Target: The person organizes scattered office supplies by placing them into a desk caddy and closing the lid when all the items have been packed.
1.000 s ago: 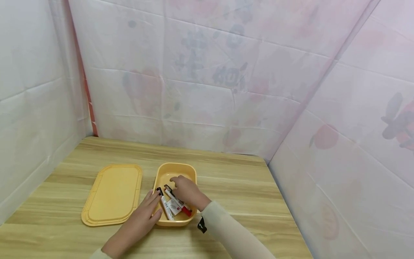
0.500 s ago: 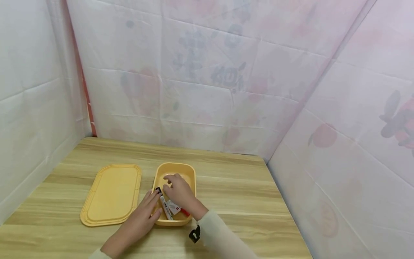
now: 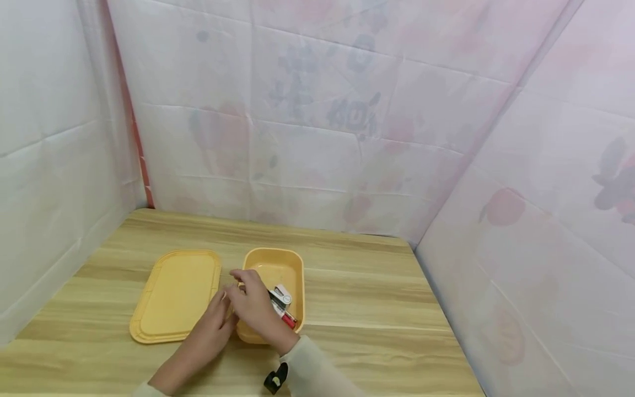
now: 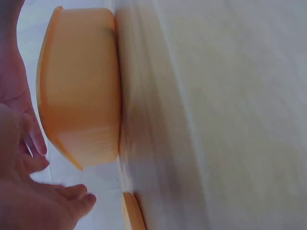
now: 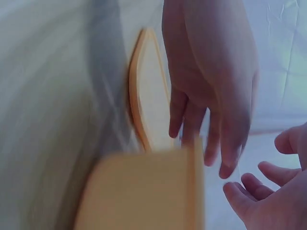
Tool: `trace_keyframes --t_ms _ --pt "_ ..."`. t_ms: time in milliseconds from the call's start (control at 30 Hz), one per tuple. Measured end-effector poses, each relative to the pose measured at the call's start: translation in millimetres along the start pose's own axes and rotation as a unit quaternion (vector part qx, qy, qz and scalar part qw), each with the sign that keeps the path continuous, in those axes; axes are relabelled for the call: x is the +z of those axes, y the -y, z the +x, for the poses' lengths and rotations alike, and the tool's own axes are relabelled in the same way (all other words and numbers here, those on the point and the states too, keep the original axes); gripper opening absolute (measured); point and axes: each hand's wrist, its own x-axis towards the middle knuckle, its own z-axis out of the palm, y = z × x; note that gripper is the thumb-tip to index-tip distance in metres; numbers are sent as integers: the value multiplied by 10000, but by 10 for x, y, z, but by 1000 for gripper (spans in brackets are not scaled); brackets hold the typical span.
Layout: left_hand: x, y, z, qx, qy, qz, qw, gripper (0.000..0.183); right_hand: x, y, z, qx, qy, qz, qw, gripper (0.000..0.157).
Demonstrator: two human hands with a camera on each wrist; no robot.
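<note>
My left hand (image 3: 210,325) is at the left side of a yellow plastic box (image 3: 299,270), fingers loosely bent. My right hand (image 3: 258,306) reaches across the box toward it, and the two sets of fingertips overlap in the head view. In the right wrist view, left fingers (image 5: 230,143) hang down and right fingers (image 5: 240,196) curve loosely, with nothing between them. Inside the box, a red-capped marker (image 3: 288,320) and a small white-and-dark item with a rounded end (image 3: 283,298) show; the right hand hides the box's left part.
To the left of the box, a flat yellow lid (image 3: 173,298) lies on the wood-grain table (image 3: 357,309). White printed sheets (image 3: 307,154) stand as walls behind and at both sides. A black strap (image 3: 276,378) hangs at the right sleeve (image 3: 317,369).
My right hand has moved left from inside the box to beside my left hand, uncovering the red-capped marker. My left hand's fingers have come off the box's left edge and bent.
</note>
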Motion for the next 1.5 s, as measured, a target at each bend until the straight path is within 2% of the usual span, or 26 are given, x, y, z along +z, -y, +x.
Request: trace_keyframes --t_ms 167,267,400,533,633,900,1133,1333,1500 --pt "-144 77 -53 -33 -423 355 9985 56 236 126 -53 27 -209 -34 9998 37" --pt "-264 110 -85 -168 -567 604 9964 58 380 170 -95 97 -319 42 9994 38" --pt "-420 170 -122 -607 -529 452 9957 68 533 191 -141 278 -301 270 9988 39" --pt "-557 249 -157 -978 -634 192 9930 78 646 189 -144 506 -180 520 9972 41" --pt "-630 310 -178 -1054 -769 180 9913 79 700 179 -126 746 -127 691 9947 46" --pt "-714 444 -215 -1162 -964 167 9884 75 866 150 -58 1156 -492 1024 9868 50" --pt "-756 517 -191 -1225 -919 128 9881 75 995 129 2 1387 -954 1148 9790 56" --pt "-808 642 -175 -1570 -608 -456 9847 79 1070 68 8 1701 -1134 1349 9695 56" --pt "-837 716 -174 -1639 -725 -851 9801 75 1109 46 -7 1775 -1213 1498 9651 55"
